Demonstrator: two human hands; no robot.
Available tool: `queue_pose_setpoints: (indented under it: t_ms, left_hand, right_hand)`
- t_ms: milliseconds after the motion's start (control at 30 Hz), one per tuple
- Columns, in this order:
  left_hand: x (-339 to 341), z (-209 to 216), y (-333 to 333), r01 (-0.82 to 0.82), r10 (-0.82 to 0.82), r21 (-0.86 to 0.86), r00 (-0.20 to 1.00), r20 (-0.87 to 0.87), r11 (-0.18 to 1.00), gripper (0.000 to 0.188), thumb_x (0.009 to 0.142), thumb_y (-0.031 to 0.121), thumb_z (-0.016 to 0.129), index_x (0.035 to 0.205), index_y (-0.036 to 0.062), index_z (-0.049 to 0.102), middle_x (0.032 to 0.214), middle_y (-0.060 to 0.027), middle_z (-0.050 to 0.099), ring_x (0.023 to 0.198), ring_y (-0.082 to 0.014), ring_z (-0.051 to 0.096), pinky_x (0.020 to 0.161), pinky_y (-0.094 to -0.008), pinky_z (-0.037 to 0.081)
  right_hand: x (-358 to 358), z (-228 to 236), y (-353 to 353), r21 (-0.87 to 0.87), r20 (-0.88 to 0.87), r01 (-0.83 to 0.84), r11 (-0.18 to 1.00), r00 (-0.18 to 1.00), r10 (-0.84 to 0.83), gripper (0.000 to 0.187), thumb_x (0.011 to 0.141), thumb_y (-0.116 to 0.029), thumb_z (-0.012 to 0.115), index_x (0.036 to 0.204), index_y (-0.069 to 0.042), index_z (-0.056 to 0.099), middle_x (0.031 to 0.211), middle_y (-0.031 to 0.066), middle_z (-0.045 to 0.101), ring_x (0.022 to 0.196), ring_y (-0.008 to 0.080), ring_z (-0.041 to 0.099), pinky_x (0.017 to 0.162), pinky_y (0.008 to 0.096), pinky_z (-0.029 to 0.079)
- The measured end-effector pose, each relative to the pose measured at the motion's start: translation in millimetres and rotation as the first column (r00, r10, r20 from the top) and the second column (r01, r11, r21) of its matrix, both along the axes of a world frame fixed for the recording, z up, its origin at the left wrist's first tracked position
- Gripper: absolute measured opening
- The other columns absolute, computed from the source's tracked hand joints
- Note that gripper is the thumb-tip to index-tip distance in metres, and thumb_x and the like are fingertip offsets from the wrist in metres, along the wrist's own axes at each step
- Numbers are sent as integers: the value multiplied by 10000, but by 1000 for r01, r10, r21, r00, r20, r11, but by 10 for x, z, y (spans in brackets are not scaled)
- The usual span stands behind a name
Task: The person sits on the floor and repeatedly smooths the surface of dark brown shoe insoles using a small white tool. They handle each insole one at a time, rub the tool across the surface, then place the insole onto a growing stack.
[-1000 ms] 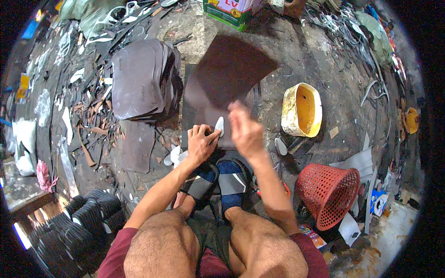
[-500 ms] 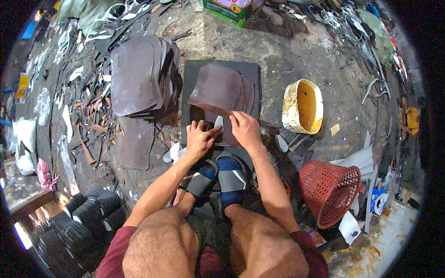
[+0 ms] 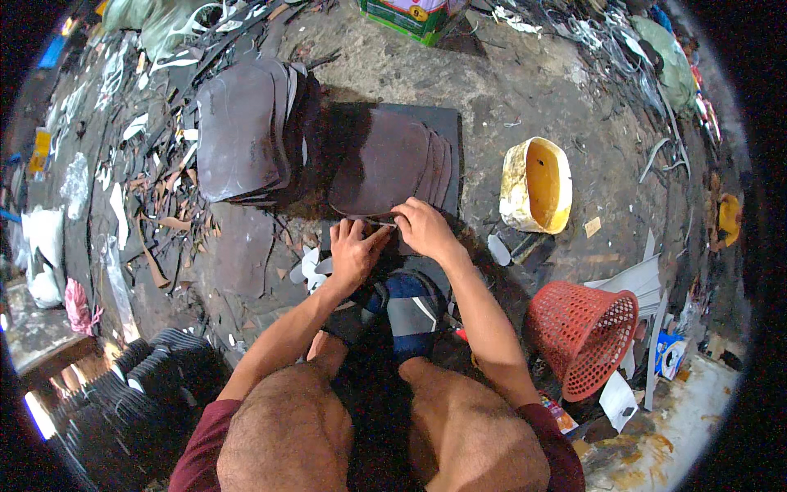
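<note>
A stack of brown flat sheets (image 3: pixel 384 164) with rounded corners lies on a dark square board (image 3: pixel 457 123) ahead of my feet. At its near edge my right hand (image 3: pixel 425 231) is closed, thumb and fingers pinching the edge of a brown sheet. Close beside it, my left hand (image 3: pixel 357 252) has its fingers curled and its thumb side pointing toward the right fingertips. Only a thin sliver of a white piece (image 3: pixel 384 223) shows between the hands, under the sheet's edge. Whether the left fingers grip it is hidden.
A taller pile of brown sheets (image 3: pixel 239 135) stands to the left, with scraps strewn beyond. White cut pieces (image 3: pixel 309 264) lie by my left wrist. On the right are a white tub with yellowish insides (image 3: pixel 510 193) and a red perforated basket (image 3: pixel 566 328). Black stacked soles (image 3: pixel 156 402) stand lower left.
The near edge of the brown stack, raised before, now lies lower. It covers most of the white piece. Both hands remain close together at that edge, the right shifted slightly left.
</note>
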State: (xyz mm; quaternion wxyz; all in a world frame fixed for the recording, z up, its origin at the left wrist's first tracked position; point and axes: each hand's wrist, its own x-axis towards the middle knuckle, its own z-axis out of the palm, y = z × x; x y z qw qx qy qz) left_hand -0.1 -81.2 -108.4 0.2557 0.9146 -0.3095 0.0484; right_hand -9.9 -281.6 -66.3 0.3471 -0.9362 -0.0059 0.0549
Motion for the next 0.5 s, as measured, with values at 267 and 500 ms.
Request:
queue_pose_setpoints:
  t_ms: [267,500]
  left_hand:
    - [-12,183,-16,14,-16,79,1000,25,997,290,897,307,693,1183,284,742,942,-50,587,930,-268,536,799,-445,392]
    - [-16,104,26,59,-52,139,997,-51,989,382,858,318,711,1239,289,715,1060,-97,610,1032,-323,515,877,-471,389]
  right_hand:
    - [27,224,-33,20,182,172,985,968,-173,176,954,-187,605,944,-24,672,922,183,653,890,408,650,766,490,535]
    - [-229,-70,125,-147,284,36,988,959,7,175,915,-152,631,1041,-48,693,962,161,663,947,380,652,827,478,534]
